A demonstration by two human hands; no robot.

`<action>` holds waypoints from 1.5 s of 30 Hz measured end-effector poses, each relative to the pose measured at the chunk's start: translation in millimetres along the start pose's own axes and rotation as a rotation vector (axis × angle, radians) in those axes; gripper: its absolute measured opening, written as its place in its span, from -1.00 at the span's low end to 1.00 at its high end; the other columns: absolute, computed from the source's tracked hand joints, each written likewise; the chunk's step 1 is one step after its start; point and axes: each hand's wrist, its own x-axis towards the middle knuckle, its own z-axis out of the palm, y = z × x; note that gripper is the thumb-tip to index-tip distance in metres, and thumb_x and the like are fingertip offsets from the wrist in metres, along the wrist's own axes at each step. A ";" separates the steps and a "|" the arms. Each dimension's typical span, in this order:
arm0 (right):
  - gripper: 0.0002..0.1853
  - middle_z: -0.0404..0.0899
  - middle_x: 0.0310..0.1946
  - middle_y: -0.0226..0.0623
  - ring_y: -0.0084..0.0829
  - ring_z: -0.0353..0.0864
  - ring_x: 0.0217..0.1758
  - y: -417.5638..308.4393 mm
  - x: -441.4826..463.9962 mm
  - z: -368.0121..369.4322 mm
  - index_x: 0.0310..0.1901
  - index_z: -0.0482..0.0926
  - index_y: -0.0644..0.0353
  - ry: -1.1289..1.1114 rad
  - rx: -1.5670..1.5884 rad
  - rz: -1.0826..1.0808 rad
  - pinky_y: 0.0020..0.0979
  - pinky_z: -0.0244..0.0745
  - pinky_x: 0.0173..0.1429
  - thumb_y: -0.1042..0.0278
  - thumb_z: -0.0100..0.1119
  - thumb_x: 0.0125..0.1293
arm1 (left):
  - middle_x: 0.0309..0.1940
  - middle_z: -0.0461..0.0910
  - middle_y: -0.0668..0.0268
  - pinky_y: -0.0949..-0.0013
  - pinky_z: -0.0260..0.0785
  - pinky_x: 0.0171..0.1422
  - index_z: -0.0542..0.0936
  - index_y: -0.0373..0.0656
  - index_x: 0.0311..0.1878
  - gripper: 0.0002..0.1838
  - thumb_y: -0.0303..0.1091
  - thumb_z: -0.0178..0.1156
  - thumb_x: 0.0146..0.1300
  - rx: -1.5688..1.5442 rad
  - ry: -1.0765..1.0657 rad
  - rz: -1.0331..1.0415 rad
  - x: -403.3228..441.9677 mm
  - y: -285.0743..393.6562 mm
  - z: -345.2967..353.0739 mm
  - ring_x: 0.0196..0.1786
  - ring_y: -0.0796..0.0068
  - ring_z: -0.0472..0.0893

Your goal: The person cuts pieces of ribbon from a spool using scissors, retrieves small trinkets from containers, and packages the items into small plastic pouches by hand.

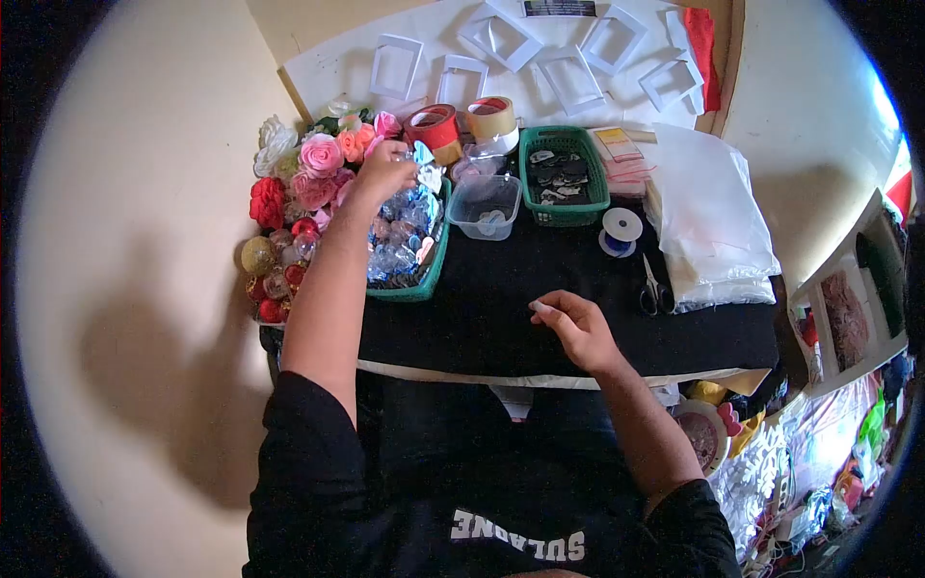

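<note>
Two baskets are being hemmed in by other goods. In the left basket (439, 265), shiny packets (400, 226) are being contained, partly hidden by the left forearm (328, 289). Over its far end the left hand (387, 171) is being held, fingers bent; whether a packet is being gripped cannot be told. The right hand (573, 328) is being held half-curled above the black cloth (472, 299); a grip cannot be made out. The left basket is being flanked by flowers (318, 154) and baubles (258, 256), with tape rolls (432, 123) behind. By the cloth a tub (482, 227), the right basket (564, 216), a spool (622, 225), scissors (655, 289) and plastic bags (708, 212) are being borne. Paper frames (396, 43) are being spread on a white surface (332, 82) beyond. A shadow (145, 337) is being cast on the pale wall (145, 173); at lower right, clutter (771, 472) is being lit.
</note>
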 end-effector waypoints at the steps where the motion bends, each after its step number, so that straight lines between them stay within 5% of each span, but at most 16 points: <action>1: -0.63 0.64 -0.17 -0.18 -0.43 0.60 -0.03 -1.5 -0.5 0.9 0.04 0.57 0.31 -0.002 -0.012 0.004 -0.36 0.48 0.08 0.14 0.12 0.44 | -0.16 0.57 0.13 0.34 0.56 -0.30 0.34 -0.33 0.22 -0.41 -0.50 0.29 0.11 -0.001 0.001 0.002 6.7 -9.9 -1.4 -0.25 0.36 0.64; 5: -0.63 0.61 -0.15 -0.17 -0.42 0.58 -0.02 -11.7 -2.1 0.4 0.03 0.57 0.33 -0.033 -0.055 0.061 -0.38 0.47 0.11 0.15 0.10 0.45 | -0.32 0.61 0.14 0.33 0.53 -0.30 0.47 -0.34 0.10 -0.47 -0.51 0.34 0.01 0.073 -0.133 -0.124 28.6 -43.4 -1.1 -0.35 0.34 0.64; 7: -0.63 0.62 -0.17 -0.18 -0.43 0.59 -0.06 -15.2 -3.4 0.7 0.01 0.58 0.32 -0.030 -0.087 0.057 -0.40 0.47 0.06 0.13 0.10 0.45 | -0.34 0.63 0.14 0.29 0.51 -0.32 0.52 -0.34 0.02 -0.51 -0.49 0.37 -0.04 0.366 -0.234 -0.115 25.8 -44.7 1.0 -0.39 0.37 0.63; 12: -0.63 0.63 -0.26 -0.22 -0.49 0.57 -0.18 -13.3 -3.2 -0.2 -0.03 0.60 0.29 -0.043 -0.147 0.019 -0.43 0.47 -0.08 0.10 0.11 0.44 | -0.37 0.64 0.14 0.28 0.50 -0.33 0.54 -0.26 0.04 -0.48 -0.46 0.40 -0.08 0.542 -0.212 -0.081 14.0 -34.9 3.0 -0.43 0.36 0.63; 15: -0.64 0.63 -0.28 -0.24 -0.52 0.55 -0.23 -10.9 -2.7 0.4 -0.05 0.61 0.29 -0.029 -0.163 -0.022 -0.45 0.45 -0.15 0.10 0.11 0.44 | -0.36 0.66 0.14 0.24 0.51 -0.28 0.58 -0.24 -0.02 -0.53 -0.43 0.43 -0.07 0.601 -0.194 -0.115 13.7 -31.3 1.6 -0.37 0.32 0.66; 21: -0.63 0.63 -0.30 -0.25 -0.53 0.54 -0.24 -18.6 -4.5 1.1 -0.07 0.61 0.28 -0.024 -0.198 -0.012 -0.43 0.44 -0.14 0.08 0.10 0.44 | -0.24 0.65 0.07 0.14 0.48 0.04 0.64 -0.18 -0.17 -0.64 -0.14 0.43 0.06 0.720 -0.312 0.173 18.0 -39.6 4.1 -0.06 0.09 0.65; 23: -0.64 0.65 -0.27 -0.16 -0.42 0.60 -0.16 -21.3 -5.5 1.7 -0.11 0.62 0.33 -0.018 -0.169 0.009 -0.35 0.50 -0.05 0.11 0.15 0.40 | -0.12 0.60 0.10 0.11 0.46 0.11 0.64 -0.10 -0.14 -0.62 -0.07 0.42 0.06 0.926 0.004 0.269 -2.3 -18.0 18.8 0.04 0.09 0.61; 26: -0.64 0.65 -0.28 -0.17 -0.43 0.60 -0.18 -20.7 -5.1 1.5 -0.11 0.62 0.32 -0.025 -0.156 0.000 -0.35 0.50 -0.05 0.12 0.15 0.41 | -0.05 0.56 0.14 0.09 0.46 0.11 0.63 -0.07 -0.15 -0.62 -0.06 0.41 0.05 0.955 0.010 0.299 -17.5 -5.2 28.4 0.07 0.13 0.59; 29: -0.63 0.64 -0.28 -0.17 -0.42 0.60 -0.18 -15.6 -3.3 1.8 -0.11 0.62 0.32 -0.016 -0.155 0.014 -0.34 0.50 -0.05 0.11 0.15 0.41 | -0.02 0.56 0.19 0.09 0.45 0.13 0.61 -0.06 -0.14 -0.60 -0.06 0.41 0.03 1.024 -0.235 0.252 -26.9 2.4 23.0 0.08 0.12 0.58; 34: -0.64 0.64 -0.30 -0.18 -0.44 0.59 -0.20 -15.4 -3.9 1.9 -0.12 0.62 0.31 -0.010 -0.154 -0.019 -0.35 0.50 -0.06 0.10 0.15 0.41 | -0.32 0.70 0.12 0.07 0.53 -0.08 0.69 -0.10 -0.38 -0.72 -0.11 0.40 -0.04 1.088 -0.285 0.195 -47.8 13.5 14.7 -0.20 0.08 0.69; 37: -0.64 0.64 -0.32 -0.18 -0.46 0.59 -0.21 -14.0 -3.3 2.1 -0.13 0.63 0.31 -0.018 -0.166 -0.038 -0.36 0.50 -0.09 0.11 0.15 0.42 | -0.25 0.70 0.09 0.06 0.52 -0.05 0.72 -0.12 -0.28 -0.64 -0.02 0.36 0.01 1.171 -0.411 0.068 -55.6 21.4 8.8 -0.15 0.07 0.69; 45: -0.62 0.66 -0.29 -0.15 -0.43 0.61 -0.19 -17.4 -3.3 1.5 -0.12 0.63 0.31 -0.030 -0.220 -0.009 -0.34 0.51 -0.08 0.07 0.15 0.41 | -0.23 0.69 0.04 0.05 0.50 0.01 0.70 -0.21 -0.23 -0.52 0.10 0.26 0.17 1.159 -0.344 0.034 -56.2 44.8 24.4 -0.12 0.06 0.68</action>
